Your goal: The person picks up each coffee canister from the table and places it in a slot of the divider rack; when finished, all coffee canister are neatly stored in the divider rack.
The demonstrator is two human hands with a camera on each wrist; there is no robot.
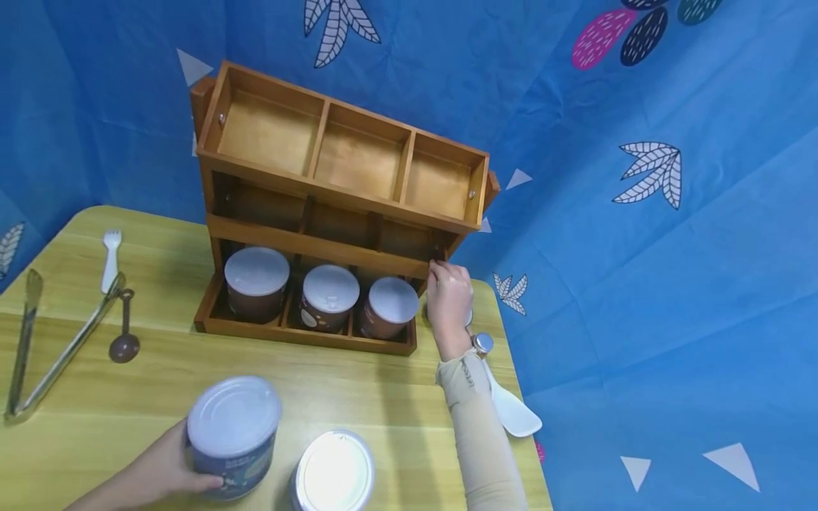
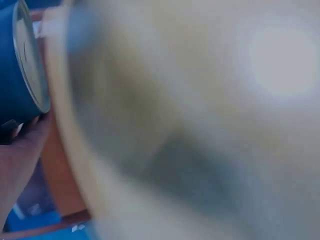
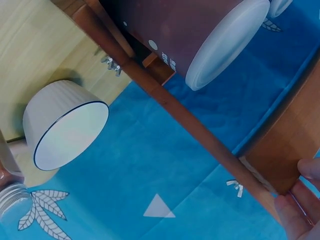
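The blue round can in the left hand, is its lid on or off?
On. In the head view, a whitish round lid covers the whole top of the blue round can.

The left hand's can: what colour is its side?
The can's side is blue, clearest in the left wrist view.
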